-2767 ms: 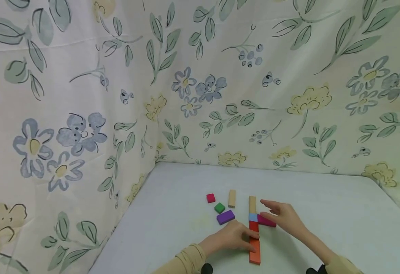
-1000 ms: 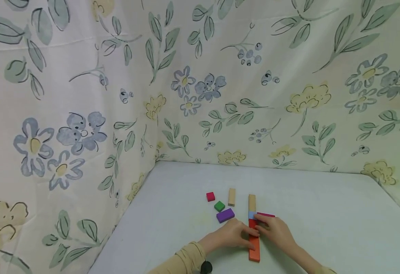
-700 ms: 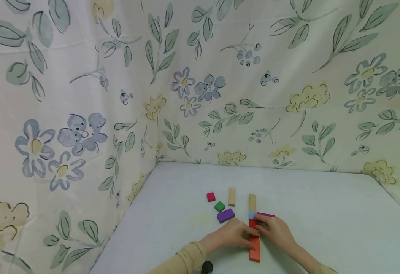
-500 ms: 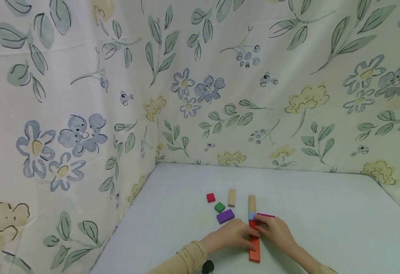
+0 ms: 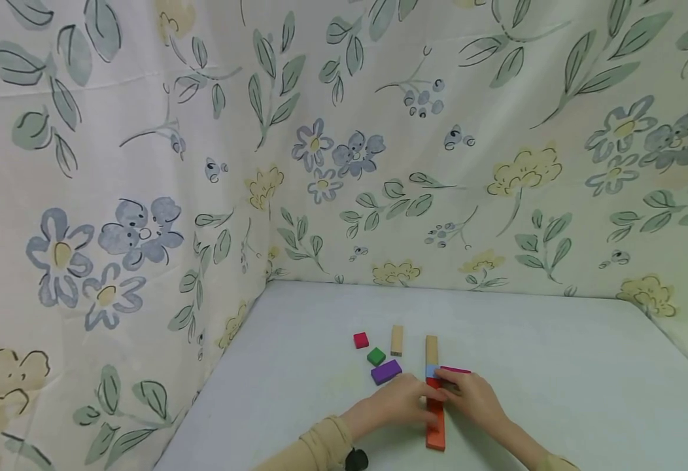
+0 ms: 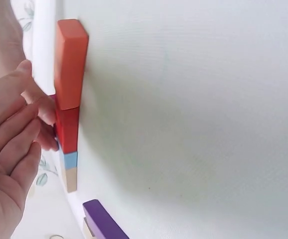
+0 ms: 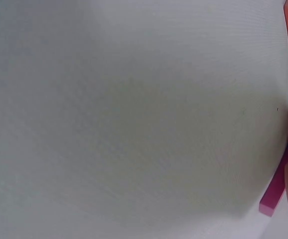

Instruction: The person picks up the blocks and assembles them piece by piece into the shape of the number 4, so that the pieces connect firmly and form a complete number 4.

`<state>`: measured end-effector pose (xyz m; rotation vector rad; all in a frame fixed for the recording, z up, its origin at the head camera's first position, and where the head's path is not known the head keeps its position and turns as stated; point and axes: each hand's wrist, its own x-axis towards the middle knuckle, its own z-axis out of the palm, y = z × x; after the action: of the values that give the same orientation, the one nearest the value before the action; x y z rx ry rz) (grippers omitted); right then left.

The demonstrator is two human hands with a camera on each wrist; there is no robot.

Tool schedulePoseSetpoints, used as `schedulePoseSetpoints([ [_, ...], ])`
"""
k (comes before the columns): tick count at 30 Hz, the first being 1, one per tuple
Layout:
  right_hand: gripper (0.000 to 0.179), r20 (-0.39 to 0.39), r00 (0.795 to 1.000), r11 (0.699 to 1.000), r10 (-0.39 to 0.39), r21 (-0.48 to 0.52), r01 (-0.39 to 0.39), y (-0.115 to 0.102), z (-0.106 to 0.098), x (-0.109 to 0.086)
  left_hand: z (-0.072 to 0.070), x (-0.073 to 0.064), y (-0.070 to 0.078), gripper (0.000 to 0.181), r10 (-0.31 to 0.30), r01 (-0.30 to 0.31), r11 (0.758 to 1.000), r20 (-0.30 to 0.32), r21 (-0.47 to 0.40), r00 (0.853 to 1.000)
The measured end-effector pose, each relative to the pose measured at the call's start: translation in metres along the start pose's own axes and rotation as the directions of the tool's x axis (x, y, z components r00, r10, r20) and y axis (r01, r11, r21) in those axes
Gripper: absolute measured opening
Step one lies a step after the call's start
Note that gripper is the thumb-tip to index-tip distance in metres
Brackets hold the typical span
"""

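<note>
A straight row of blocks lies on the white table: plain wood [image 5: 431,350], light blue [image 5: 430,371], red [image 6: 68,129] and orange [image 5: 436,439]. Over the red and orange blocks hovers my left hand [image 5: 399,400], its thumb blurred in the head view. The left wrist view shows its fingers [image 6: 22,144] loosely extended, gripping nothing. From the right side, my right hand [image 5: 476,397] reaches the row with its fingertips at the blue and red blocks. A magenta block [image 7: 275,191] angles out beside the row, partly hidden by that hand.
Left of the row lie a purple block [image 5: 386,372], a green block [image 5: 376,356], a small red cube [image 5: 361,340] and another plain wooden block [image 5: 397,340]. Floral fabric [image 5: 403,216] hangs behind and to the left of the table [image 5: 556,353].
My right hand has come left from above the magenta block to the row, where it stays. Lately my left thumb has shifted in a blur. The blocks in the row look unmoved.
</note>
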<state>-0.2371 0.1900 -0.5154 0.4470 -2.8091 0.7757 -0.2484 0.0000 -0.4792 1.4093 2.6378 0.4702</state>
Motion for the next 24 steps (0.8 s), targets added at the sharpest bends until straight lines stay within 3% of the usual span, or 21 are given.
schedulePoseSetpoints([
  [3, 0.032, -0.006, 1.0, 1.0, -0.01, 0.009, 0.01, 0.0, 0.001, 0.0, -0.004, -0.005, -0.003, 0.036, -0.061, 0.054, 0.995, -0.084, -0.083, 0.995],
  [6, 0.032, -0.009, 1.0, 1.0, -0.011, 0.015, 0.011, 0.001, 0.001, 0.0, -0.009, -0.013, -0.01, 0.036, -0.157, 0.129, 0.976, -0.155, -0.174, 0.975],
  [9, 0.033, -0.005, 1.0, 1.0, 0.012, 0.009, -0.011, 0.0, 0.001, 0.0, -0.012, -0.021, -0.021, 0.037, -0.262, 0.203, 0.946, -0.23, -0.252, 0.937],
  [13, 0.034, 0.011, 0.998, 0.998, 0.058, 0.004, -0.058, -0.001, 0.002, 0.001, -0.013, -0.033, -0.038, 0.036, -0.368, 0.271, 0.911, -0.315, -0.312, 0.875],
  [16, 0.034, 0.014, 0.997, 0.997, 0.08, 0.009, -0.081, -0.001, 0.003, 0.001, -0.012, -0.039, -0.047, 0.036, -0.427, 0.309, 0.883, -0.332, -0.353, 0.841],
  [24, 0.034, 0.021, 0.997, 0.997, 0.079, 0.013, -0.08, -0.001, 0.002, 0.001, -0.001, -0.049, -0.061, 0.034, -0.502, 0.359, 0.844, -0.353, -0.398, 0.789],
])
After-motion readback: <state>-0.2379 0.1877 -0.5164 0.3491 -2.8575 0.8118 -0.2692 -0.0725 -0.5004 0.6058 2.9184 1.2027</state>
